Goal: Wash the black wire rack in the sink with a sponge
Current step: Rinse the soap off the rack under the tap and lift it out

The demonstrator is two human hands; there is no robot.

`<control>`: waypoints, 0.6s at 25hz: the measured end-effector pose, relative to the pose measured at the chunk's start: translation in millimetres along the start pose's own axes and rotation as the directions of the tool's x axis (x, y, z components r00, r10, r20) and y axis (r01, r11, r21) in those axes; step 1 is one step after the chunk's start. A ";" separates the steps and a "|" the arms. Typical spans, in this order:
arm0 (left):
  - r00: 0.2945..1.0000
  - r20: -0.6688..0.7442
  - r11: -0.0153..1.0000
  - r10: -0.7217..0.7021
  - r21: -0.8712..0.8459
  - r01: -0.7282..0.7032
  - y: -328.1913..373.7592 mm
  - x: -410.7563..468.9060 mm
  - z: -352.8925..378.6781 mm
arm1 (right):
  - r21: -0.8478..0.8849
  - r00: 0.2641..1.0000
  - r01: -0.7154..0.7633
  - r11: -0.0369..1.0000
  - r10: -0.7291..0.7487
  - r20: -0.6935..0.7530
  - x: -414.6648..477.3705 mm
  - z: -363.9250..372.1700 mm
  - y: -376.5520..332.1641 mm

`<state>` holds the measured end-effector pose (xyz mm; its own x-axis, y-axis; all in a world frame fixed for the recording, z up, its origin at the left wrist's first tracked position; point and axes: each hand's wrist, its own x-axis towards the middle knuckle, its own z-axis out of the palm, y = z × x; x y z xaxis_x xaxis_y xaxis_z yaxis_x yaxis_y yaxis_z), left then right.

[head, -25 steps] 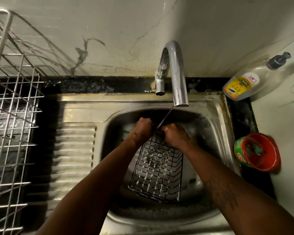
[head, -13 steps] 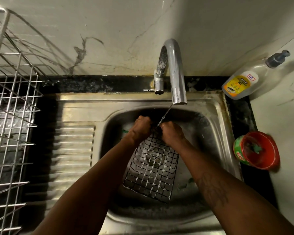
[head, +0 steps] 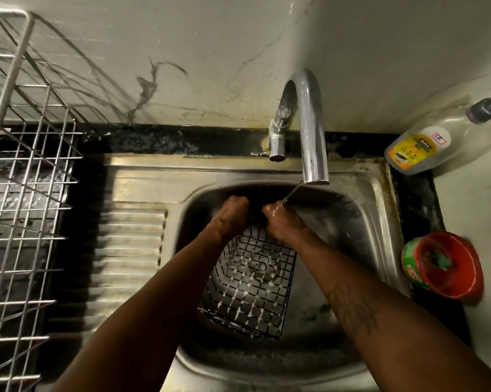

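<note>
The black wire rack (head: 250, 284), a shallow rectangular basket of coated metal grid, leans tilted in the stainless steel sink basin (head: 360, 222). Its far rim is raised at your hands and its near end sits low between your forearms. Your left hand (head: 233, 219) and right hand (head: 283, 224) both curl over that rim, close together. I cannot tell whether a sponge sits in either palm. The thin stream from the curved chrome tap (head: 309, 131) just beyond your knuckles lands on your right hand, so bring the rim under it and scrub wire by wire.
</note>
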<state>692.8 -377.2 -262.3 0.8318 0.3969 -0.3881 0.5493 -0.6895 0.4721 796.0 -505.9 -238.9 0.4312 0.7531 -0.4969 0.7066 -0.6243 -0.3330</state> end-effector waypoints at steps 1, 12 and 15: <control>1.000 -0.011 1.000 -0.002 0.007 0.002 -3.2 -0.2 1.1 | 0.013 1.000 0.001 1.000 -0.001 0.000 0.9 0.5 -1.8; 0.997 0.066 0.995 -0.031 -0.095 0.037 23.1 -2.9 15.2 | -0.061 0.993 -0.117 0.991 0.117 -0.006 -20.3 -11.7 8.1; 0.993 0.103 0.989 -0.059 -0.132 0.073 25.9 -9.8 18.4 | -0.051 0.981 -0.157 0.986 0.150 -0.124 -32.8 -8.4 14.3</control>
<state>697.4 -410.1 -260.8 0.7851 0.3724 -0.4949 0.6140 -0.5730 0.5428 796.7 -537.9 -220.7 0.5988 0.6707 -0.4377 0.6575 -0.7237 -0.2096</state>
